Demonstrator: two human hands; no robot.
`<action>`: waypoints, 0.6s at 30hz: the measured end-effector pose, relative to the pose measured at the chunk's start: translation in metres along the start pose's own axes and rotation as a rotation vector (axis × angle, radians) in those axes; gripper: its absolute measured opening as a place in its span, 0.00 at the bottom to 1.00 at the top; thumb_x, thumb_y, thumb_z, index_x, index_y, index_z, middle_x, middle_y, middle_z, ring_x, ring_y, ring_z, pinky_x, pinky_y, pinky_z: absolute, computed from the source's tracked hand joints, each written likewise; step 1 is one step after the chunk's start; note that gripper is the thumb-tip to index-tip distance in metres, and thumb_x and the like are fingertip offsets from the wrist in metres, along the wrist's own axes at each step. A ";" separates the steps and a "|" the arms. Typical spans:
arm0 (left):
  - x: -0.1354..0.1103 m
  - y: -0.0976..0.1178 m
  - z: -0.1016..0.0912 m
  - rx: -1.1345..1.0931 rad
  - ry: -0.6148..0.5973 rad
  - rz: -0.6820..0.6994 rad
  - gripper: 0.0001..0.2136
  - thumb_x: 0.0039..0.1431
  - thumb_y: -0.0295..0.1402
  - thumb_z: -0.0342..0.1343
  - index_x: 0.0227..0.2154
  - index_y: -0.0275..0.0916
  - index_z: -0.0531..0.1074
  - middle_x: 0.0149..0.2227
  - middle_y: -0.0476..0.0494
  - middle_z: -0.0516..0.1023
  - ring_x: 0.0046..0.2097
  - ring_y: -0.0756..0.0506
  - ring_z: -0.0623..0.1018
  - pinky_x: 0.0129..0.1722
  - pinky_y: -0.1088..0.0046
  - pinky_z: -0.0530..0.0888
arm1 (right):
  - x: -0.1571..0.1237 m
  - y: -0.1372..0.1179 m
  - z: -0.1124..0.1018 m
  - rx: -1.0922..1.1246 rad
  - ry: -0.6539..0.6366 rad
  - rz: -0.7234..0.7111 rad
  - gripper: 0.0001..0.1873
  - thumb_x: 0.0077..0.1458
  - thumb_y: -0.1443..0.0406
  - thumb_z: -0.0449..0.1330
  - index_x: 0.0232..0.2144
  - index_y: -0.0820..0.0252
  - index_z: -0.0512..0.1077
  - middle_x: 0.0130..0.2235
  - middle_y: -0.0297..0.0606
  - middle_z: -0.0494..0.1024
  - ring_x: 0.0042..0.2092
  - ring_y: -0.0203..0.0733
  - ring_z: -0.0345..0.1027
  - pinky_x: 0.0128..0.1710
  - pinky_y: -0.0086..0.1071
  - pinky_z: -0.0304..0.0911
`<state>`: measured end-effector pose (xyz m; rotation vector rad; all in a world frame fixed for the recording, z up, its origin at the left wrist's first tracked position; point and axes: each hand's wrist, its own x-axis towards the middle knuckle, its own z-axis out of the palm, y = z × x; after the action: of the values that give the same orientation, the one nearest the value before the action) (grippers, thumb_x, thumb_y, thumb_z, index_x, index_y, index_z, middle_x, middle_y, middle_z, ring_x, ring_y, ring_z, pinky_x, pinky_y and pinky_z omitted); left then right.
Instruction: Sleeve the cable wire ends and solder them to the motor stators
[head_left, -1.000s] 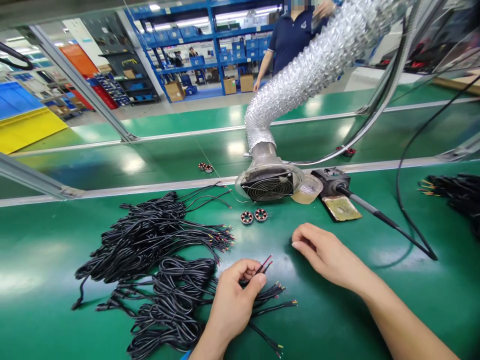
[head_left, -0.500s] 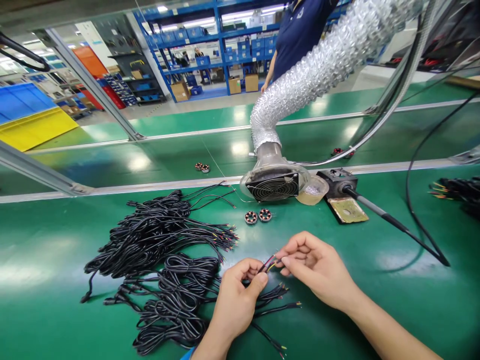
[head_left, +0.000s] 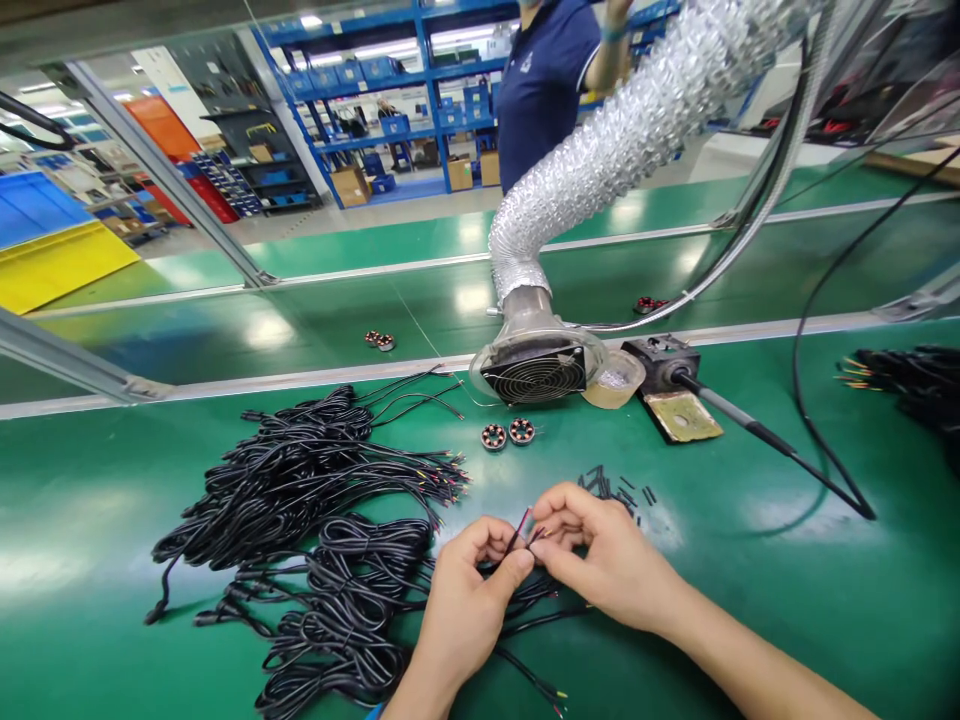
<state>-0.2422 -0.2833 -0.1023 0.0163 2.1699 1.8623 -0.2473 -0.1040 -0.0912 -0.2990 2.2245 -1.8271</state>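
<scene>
My left hand [head_left: 476, 590] is closed around a black cable close to its end, where thin coloured wires [head_left: 523, 522] stick up between the fingers. My right hand [head_left: 600, 550] is pinched at these wires, its fingertips almost meeting the left thumb. Whether a small black tube is also in that pinch, I cannot make out. Just beyond the right hand lie several short black tubes [head_left: 619, 490], loose on the green bench. Coiled black cables [head_left: 345, 600] spread to the left of my left hand, some of their ends running under the hands.
A larger heap of black cables [head_left: 292, 480] lies farther left. Two copper-wound stators [head_left: 507, 433] sit before a fume extractor [head_left: 536, 375] with a silver duct [head_left: 585, 160]. A soldering iron [head_left: 735, 415] rests in its stand at right. A person [head_left: 540, 90] stands behind the bench.
My right hand has moved left and slightly down, closer to my left hand. The short black tubes behind it have come into view. The person behind has raised an arm.
</scene>
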 end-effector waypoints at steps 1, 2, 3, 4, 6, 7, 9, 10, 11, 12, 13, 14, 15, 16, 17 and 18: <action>0.000 0.000 0.000 0.008 0.011 -0.002 0.06 0.54 0.32 0.61 0.27 0.37 0.70 0.27 0.50 0.71 0.31 0.49 0.67 0.35 0.75 0.65 | 0.001 -0.001 -0.005 -0.017 -0.030 0.004 0.10 0.56 0.67 0.60 0.41 0.56 0.67 0.34 0.33 0.77 0.32 0.36 0.71 0.34 0.30 0.69; 0.000 -0.001 0.000 0.013 0.022 -0.005 0.06 0.54 0.32 0.60 0.27 0.37 0.70 0.26 0.50 0.70 0.31 0.49 0.67 0.35 0.75 0.65 | 0.002 -0.001 -0.013 -0.046 -0.040 0.012 0.12 0.55 0.67 0.60 0.43 0.56 0.67 0.36 0.34 0.78 0.33 0.37 0.72 0.35 0.31 0.70; 0.000 -0.002 0.000 0.015 0.031 -0.011 0.06 0.54 0.32 0.60 0.27 0.37 0.70 0.26 0.51 0.70 0.31 0.49 0.68 0.35 0.75 0.65 | 0.004 0.000 -0.024 -0.102 -0.021 0.019 0.12 0.55 0.66 0.60 0.44 0.57 0.68 0.37 0.36 0.78 0.34 0.38 0.72 0.36 0.32 0.70; 0.000 -0.003 0.000 0.015 0.035 -0.018 0.05 0.54 0.32 0.60 0.27 0.37 0.70 0.27 0.50 0.70 0.31 0.49 0.68 0.35 0.75 0.66 | 0.006 0.002 -0.037 -0.195 0.020 0.025 0.12 0.56 0.64 0.60 0.44 0.57 0.69 0.39 0.37 0.79 0.35 0.39 0.73 0.37 0.33 0.70; 0.000 -0.005 0.000 0.006 0.030 -0.034 0.04 0.55 0.32 0.59 0.29 0.37 0.71 0.27 0.50 0.71 0.32 0.49 0.70 0.36 0.74 0.66 | 0.009 0.008 -0.067 -0.509 0.155 0.035 0.09 0.59 0.62 0.56 0.41 0.58 0.71 0.37 0.38 0.78 0.35 0.40 0.71 0.36 0.34 0.68; 0.000 -0.006 0.000 -0.001 0.021 -0.042 0.04 0.56 0.32 0.59 0.30 0.37 0.71 0.28 0.49 0.72 0.32 0.48 0.71 0.36 0.73 0.67 | 0.009 0.012 -0.081 -0.686 0.182 0.041 0.08 0.59 0.62 0.55 0.39 0.57 0.72 0.37 0.38 0.77 0.36 0.41 0.71 0.37 0.35 0.66; 0.000 -0.007 0.000 -0.013 0.009 -0.054 0.04 0.57 0.32 0.58 0.31 0.37 0.71 0.28 0.49 0.73 0.32 0.48 0.73 0.37 0.73 0.68 | 0.010 0.020 -0.101 -0.857 0.203 0.061 0.07 0.57 0.63 0.55 0.32 0.57 0.72 0.33 0.38 0.76 0.36 0.45 0.69 0.37 0.38 0.63; 0.000 -0.007 0.000 -0.019 0.007 -0.059 0.04 0.57 0.32 0.58 0.32 0.37 0.72 0.28 0.49 0.74 0.33 0.47 0.73 0.37 0.72 0.68 | 0.010 0.024 -0.107 -0.900 0.200 0.071 0.06 0.56 0.63 0.56 0.29 0.57 0.71 0.32 0.38 0.75 0.36 0.46 0.68 0.37 0.38 0.62; 0.000 -0.007 0.001 -0.024 0.008 -0.062 0.04 0.57 0.32 0.58 0.32 0.37 0.72 0.28 0.48 0.74 0.33 0.47 0.74 0.37 0.72 0.68 | 0.009 0.027 -0.110 -0.922 0.196 0.078 0.06 0.55 0.64 0.56 0.28 0.57 0.71 0.30 0.38 0.74 0.36 0.47 0.67 0.37 0.38 0.61; 0.000 -0.007 0.001 -0.028 0.010 -0.062 0.04 0.57 0.32 0.58 0.32 0.37 0.72 0.28 0.48 0.74 0.33 0.47 0.74 0.37 0.72 0.68 | 0.008 0.029 -0.110 -0.950 0.189 0.080 0.06 0.54 0.64 0.56 0.27 0.57 0.70 0.29 0.38 0.73 0.36 0.47 0.66 0.36 0.38 0.61; 0.000 -0.007 0.000 -0.034 0.014 -0.061 0.04 0.57 0.32 0.58 0.32 0.36 0.72 0.28 0.48 0.75 0.33 0.47 0.74 0.37 0.72 0.69 | 0.007 0.031 -0.109 -0.979 0.177 0.077 0.06 0.55 0.65 0.56 0.26 0.57 0.69 0.28 0.38 0.73 0.35 0.47 0.66 0.36 0.37 0.60; 0.000 -0.007 0.000 -0.042 0.016 -0.058 0.04 0.57 0.32 0.58 0.32 0.36 0.72 0.28 0.48 0.75 0.33 0.47 0.74 0.37 0.73 0.69 | 0.007 0.033 -0.107 -1.006 0.162 0.070 0.07 0.55 0.65 0.54 0.25 0.57 0.68 0.28 0.38 0.72 0.35 0.47 0.65 0.36 0.37 0.59; 0.000 -0.007 0.000 -0.053 0.014 -0.056 0.04 0.57 0.32 0.58 0.32 0.36 0.72 0.28 0.48 0.75 0.32 0.48 0.74 0.37 0.73 0.69 | 0.006 0.034 -0.104 -1.033 0.149 0.061 0.09 0.56 0.66 0.53 0.24 0.57 0.67 0.27 0.38 0.71 0.34 0.47 0.64 0.37 0.38 0.59; 0.000 -0.007 0.000 -0.065 0.013 -0.054 0.04 0.57 0.32 0.57 0.32 0.36 0.72 0.28 0.48 0.75 0.32 0.48 0.74 0.37 0.73 0.69 | 0.005 0.034 -0.101 -1.060 0.139 0.051 0.10 0.57 0.67 0.51 0.24 0.57 0.66 0.27 0.38 0.70 0.34 0.47 0.63 0.37 0.38 0.58; 0.000 -0.007 0.001 -0.076 0.012 -0.054 0.04 0.57 0.31 0.57 0.32 0.36 0.72 0.27 0.48 0.75 0.32 0.48 0.74 0.36 0.73 0.69 | 0.005 0.034 -0.098 -1.086 0.134 0.042 0.11 0.58 0.67 0.50 0.23 0.57 0.65 0.27 0.38 0.70 0.33 0.47 0.62 0.38 0.39 0.58; 0.000 -0.008 0.001 -0.086 0.013 -0.055 0.04 0.57 0.31 0.57 0.32 0.36 0.72 0.27 0.48 0.75 0.31 0.48 0.74 0.36 0.74 0.69 | 0.004 0.035 -0.096 -1.110 0.134 0.034 0.11 0.58 0.66 0.49 0.24 0.56 0.64 0.27 0.38 0.70 0.33 0.47 0.62 0.38 0.40 0.58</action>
<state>-0.2403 -0.2841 -0.1096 -0.0730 2.0752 1.9278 -0.2819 -0.0090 -0.1079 -0.3111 3.0730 -0.4169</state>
